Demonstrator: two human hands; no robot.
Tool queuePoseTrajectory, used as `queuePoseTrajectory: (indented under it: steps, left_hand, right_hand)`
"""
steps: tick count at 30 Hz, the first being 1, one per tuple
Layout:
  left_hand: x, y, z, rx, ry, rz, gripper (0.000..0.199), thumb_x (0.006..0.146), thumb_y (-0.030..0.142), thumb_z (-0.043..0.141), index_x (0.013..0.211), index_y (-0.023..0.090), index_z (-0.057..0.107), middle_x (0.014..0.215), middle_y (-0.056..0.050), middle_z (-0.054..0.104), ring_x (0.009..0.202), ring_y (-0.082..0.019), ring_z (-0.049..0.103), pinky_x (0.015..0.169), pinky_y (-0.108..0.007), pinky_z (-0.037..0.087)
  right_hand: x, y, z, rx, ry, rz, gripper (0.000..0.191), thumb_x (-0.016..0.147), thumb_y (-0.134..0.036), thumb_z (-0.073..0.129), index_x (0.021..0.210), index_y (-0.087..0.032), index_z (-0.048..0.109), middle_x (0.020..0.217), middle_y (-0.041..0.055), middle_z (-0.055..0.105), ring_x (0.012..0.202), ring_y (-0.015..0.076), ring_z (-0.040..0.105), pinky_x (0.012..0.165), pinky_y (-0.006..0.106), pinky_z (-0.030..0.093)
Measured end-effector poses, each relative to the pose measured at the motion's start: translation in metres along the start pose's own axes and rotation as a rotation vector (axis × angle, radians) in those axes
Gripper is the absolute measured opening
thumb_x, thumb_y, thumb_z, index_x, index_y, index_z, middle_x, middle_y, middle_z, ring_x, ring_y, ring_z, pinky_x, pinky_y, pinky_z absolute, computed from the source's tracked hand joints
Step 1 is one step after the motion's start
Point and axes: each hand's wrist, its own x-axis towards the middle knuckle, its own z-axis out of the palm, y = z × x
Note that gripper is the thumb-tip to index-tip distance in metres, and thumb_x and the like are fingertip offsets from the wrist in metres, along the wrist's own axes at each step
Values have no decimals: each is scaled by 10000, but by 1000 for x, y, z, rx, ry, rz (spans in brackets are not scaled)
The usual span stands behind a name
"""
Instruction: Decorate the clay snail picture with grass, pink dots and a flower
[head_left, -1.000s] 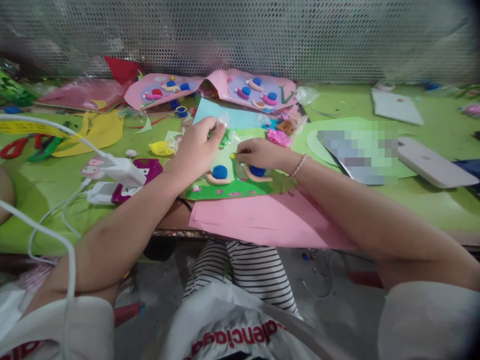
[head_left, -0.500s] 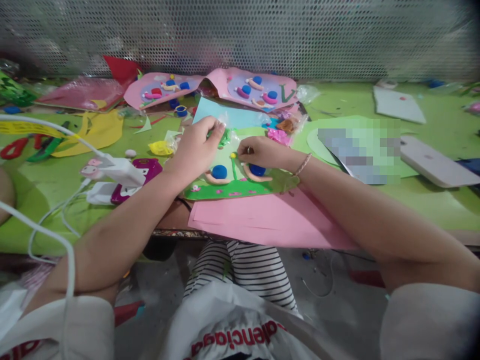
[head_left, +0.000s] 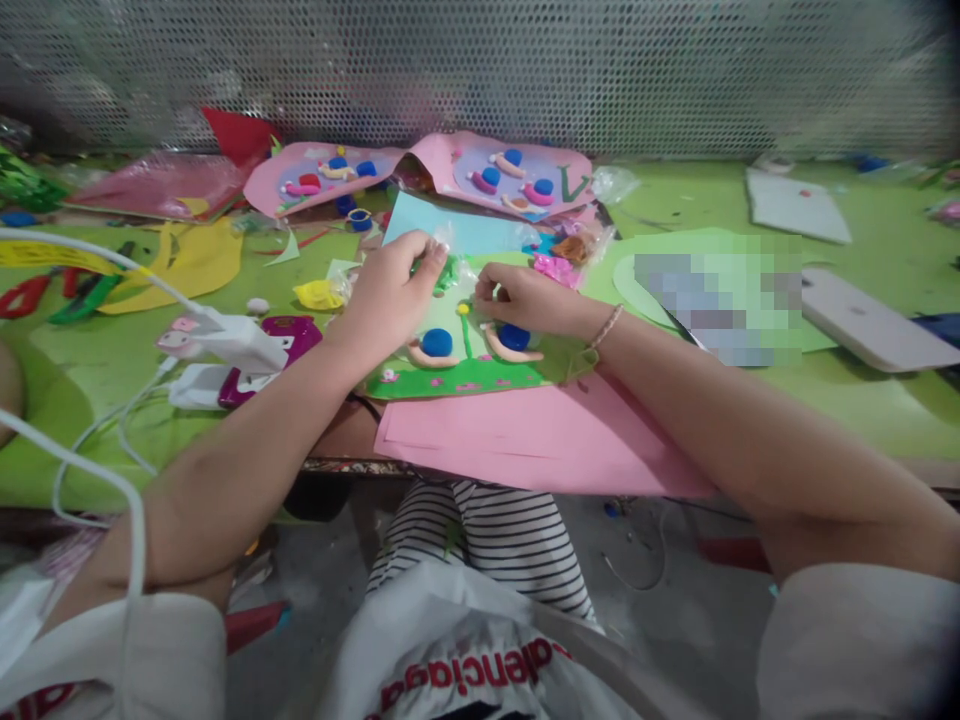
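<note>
My left hand [head_left: 405,285] is closed on a clear plastic wrapper with green clay [head_left: 448,272] in it, above the picture's upper edge. Just right of it, my right hand [head_left: 514,298] has its fingertips pinched together; whatever they hold is too small to make out. Under both hands lies the clay picture, with a green grass strip [head_left: 405,383] along its bottom. On it are two snail-like figures with blue shells [head_left: 437,343] and pale curved bodies, and between them a green stem topped by a yellow ball [head_left: 463,309].
Pink sheets [head_left: 517,435] lie at the front edge. Behind stand pink clay pictures [head_left: 450,160] and a light blue sheet [head_left: 420,225]. Chargers with white cables [head_left: 255,343] and scissors [head_left: 94,290] are left; a pale phone [head_left: 862,320] lies right.
My right hand has lifted slightly, away from the yellow ball. My left hand stays with the green clay wrapper. The view has shifted a little.
</note>
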Motion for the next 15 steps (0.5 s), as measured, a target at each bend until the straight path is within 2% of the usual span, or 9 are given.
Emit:
queuePoseTrajectory:
  steps: [4,9,15]
  left_hand:
    - [0,-1,1,-11,1,15,223,910,302,407,725,191,458,614,23,493,617,-123,520,568,-256,332]
    - [1,-1,1,-16,-3,7,218,909,304,413,733,189,467,609,24,491,607,-120,517,561,-254,331]
    - [1,0,0,-10,-7,0,225,913,307,403,726,192,453,614,26,490,591,-115,509,557,-256,329]
  right_hand:
    - [4,9,1,9,34,-70,172,723,-196,650,849,-153,541,827,18,581,665,101,482,603,209,364]
    - [8,14,3,7,75,-160,162,746,-260,654,798,-159,539,828,26,566,662,101,467,605,215,363]
    - [10,11,6,18,88,-150,119,761,-227,637,733,-159,542,782,20,576,680,111,495,630,228,371]
